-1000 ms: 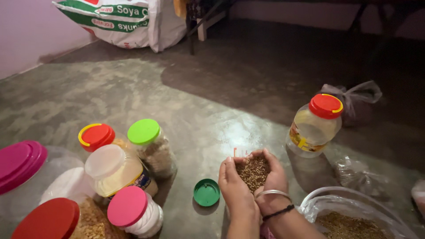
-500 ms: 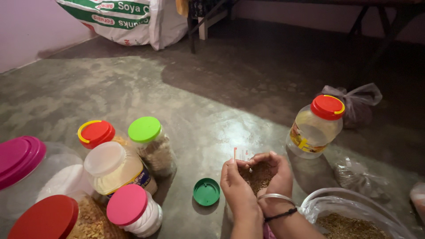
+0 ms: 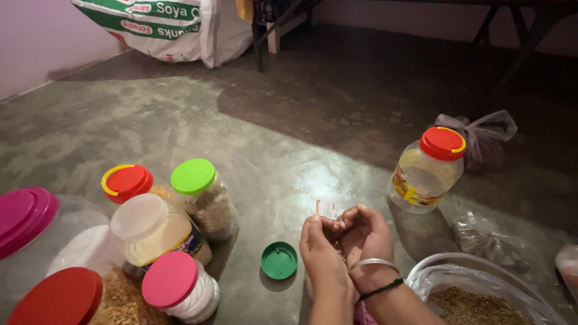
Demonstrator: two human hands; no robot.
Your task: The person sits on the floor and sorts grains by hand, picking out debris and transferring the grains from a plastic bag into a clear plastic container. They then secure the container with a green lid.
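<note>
A person's left hand (image 3: 320, 256) and right hand (image 3: 363, 236) press together low over a grey concrete floor (image 3: 198, 114), fingers curled inward and fingertips meeting so the two palms form a nearly closed cup. Whether any of the small brown seeds are inside the cup cannot be told from this view. A silver bangle (image 3: 371, 263) and a thin black band (image 3: 378, 289) circle the right wrist.

Just to the right of the forearms, a clear plastic bag of small brown seeds (image 3: 475, 304) lies open on the floor. A loose green plastic lid (image 3: 279, 260) lies upturned just to the left of the hands, and a small white paper slip (image 3: 328, 207) lies just beyond the fingertips.

Farther right stands a clear plastic jar with a red cap (image 3: 428, 168), with a knotted grey plastic bag (image 3: 481, 138) behind it. At left a cluster of jars includes a green-lidded jar (image 3: 203, 195), a pink-lidded jar (image 3: 179, 287) and a red-and-yellow-lidded jar (image 3: 127, 183). A large white printed sack (image 3: 180, 27) leans by the far wall.
</note>
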